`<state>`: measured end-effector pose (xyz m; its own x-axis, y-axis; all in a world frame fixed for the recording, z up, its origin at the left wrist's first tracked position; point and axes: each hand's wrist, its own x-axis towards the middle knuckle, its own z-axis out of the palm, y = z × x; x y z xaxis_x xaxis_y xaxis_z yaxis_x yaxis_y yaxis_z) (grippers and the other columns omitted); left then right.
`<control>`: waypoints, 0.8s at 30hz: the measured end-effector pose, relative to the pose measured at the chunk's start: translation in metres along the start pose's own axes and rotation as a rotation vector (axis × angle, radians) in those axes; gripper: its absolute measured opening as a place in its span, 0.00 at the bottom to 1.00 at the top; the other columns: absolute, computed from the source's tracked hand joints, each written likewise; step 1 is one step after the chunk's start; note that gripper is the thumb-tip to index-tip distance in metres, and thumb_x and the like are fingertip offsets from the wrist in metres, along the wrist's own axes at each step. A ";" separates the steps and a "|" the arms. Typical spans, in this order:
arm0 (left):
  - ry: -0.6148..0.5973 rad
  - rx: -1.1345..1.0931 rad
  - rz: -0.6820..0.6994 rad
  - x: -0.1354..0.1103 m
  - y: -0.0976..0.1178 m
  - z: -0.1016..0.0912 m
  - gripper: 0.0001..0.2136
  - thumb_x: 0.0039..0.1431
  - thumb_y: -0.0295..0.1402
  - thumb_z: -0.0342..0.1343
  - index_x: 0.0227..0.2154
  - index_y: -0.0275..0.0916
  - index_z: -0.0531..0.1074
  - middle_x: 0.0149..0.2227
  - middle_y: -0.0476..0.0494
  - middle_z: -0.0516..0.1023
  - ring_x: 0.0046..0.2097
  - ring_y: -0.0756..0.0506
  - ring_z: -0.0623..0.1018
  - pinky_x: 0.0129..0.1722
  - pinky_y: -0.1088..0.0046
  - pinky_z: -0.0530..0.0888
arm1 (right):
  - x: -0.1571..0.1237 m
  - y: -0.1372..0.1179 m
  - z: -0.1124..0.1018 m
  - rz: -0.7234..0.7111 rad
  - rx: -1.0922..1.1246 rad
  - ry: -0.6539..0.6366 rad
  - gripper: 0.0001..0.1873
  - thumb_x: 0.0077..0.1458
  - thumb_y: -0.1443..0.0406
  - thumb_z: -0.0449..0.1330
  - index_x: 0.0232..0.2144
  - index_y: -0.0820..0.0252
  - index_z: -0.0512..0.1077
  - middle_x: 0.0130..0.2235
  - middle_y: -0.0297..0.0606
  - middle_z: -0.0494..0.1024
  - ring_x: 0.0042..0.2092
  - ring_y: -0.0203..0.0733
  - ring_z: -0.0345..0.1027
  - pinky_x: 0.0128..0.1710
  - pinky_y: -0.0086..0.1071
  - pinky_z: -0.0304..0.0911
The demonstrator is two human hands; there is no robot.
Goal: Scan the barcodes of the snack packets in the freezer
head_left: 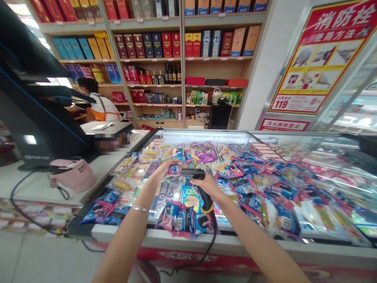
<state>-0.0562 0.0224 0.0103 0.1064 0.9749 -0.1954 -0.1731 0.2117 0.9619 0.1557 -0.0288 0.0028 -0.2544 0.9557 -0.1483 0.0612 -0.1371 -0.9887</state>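
My right hand (207,184) is closed round the handle of a black barcode scanner (196,179) with a yellow band, its head pointing left. My left hand (163,170) grips a small blue and red ice-cream packet (174,169) just in front of the scanner head. Both hands hover over a chest freezer (188,236) filled with several colourful wrapped ice creams. The scanner's black cable (206,251) hangs down over the freezer's front edge.
A white counter (38,184) to the left carries a pink cap (73,175) and a black till screen (35,98). A person in an orange apron (98,106) sits behind it. Shelves of boxed bottles (165,47) line the back wall. A red poster (321,59) hangs at the right.
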 end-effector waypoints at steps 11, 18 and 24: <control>-0.012 -0.035 -0.035 0.002 -0.002 -0.002 0.10 0.50 0.33 0.58 0.35 0.35 0.77 0.31 0.42 0.79 0.36 0.46 0.79 0.35 0.72 0.78 | 0.002 0.001 0.000 0.010 -0.028 0.031 0.03 0.45 0.68 0.62 0.24 0.64 0.73 0.19 0.35 0.75 0.14 0.34 0.62 0.15 0.27 0.57; -0.016 -0.027 -0.045 0.003 -0.003 -0.002 0.11 0.49 0.33 0.58 0.36 0.35 0.77 0.31 0.41 0.80 0.35 0.46 0.79 0.35 0.71 0.78 | 0.000 -0.001 0.000 0.015 -0.016 0.023 0.03 0.44 0.68 0.62 0.23 0.64 0.73 0.19 0.35 0.75 0.15 0.34 0.62 0.15 0.27 0.58; -0.010 -0.017 -0.044 0.003 -0.003 -0.001 0.12 0.50 0.35 0.58 0.36 0.35 0.77 0.31 0.41 0.80 0.36 0.45 0.79 0.34 0.72 0.78 | -0.001 -0.001 0.000 0.016 -0.030 0.028 0.04 0.44 0.67 0.63 0.23 0.64 0.73 0.19 0.35 0.75 0.15 0.34 0.62 0.15 0.27 0.58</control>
<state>-0.0562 0.0249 0.0069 0.1239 0.9638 -0.2360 -0.1844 0.2560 0.9489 0.1558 -0.0292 0.0039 -0.2258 0.9604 -0.1634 0.0937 -0.1455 -0.9849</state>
